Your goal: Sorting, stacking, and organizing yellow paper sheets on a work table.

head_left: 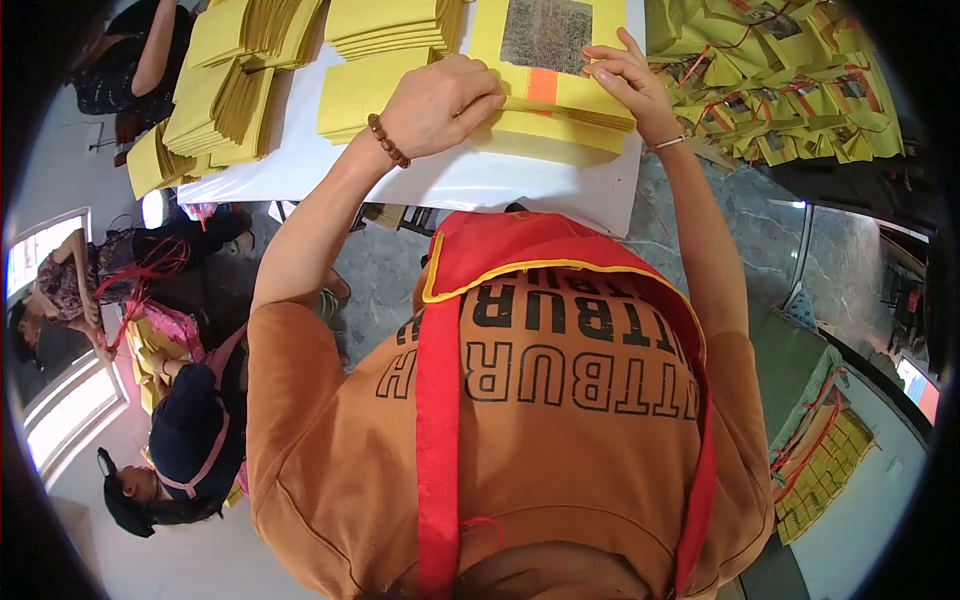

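Observation:
My left hand (442,104), with a beaded bracelet on the wrist, is closed at the left end of a folded stack of yellow paper sheets (570,108). Its fingers pinch the near edge. The top sheet bears a dark printed square (547,36) and an orange strip (543,86). My right hand (637,88) rests at the sheet's right side, fingers apart, with the fingertips beside the printed square. Left of my left hand lie further folded yellow stacks (372,88). All this paper lies on a white-covered table (310,120).
Several yellow paper bundles (190,110) stand at the table's left. To the right, many yellow bundles tied with red string (800,100) are piled up. Other people work at the left, one in a dark top (190,430). More yellow bundles (825,470) sit at lower right.

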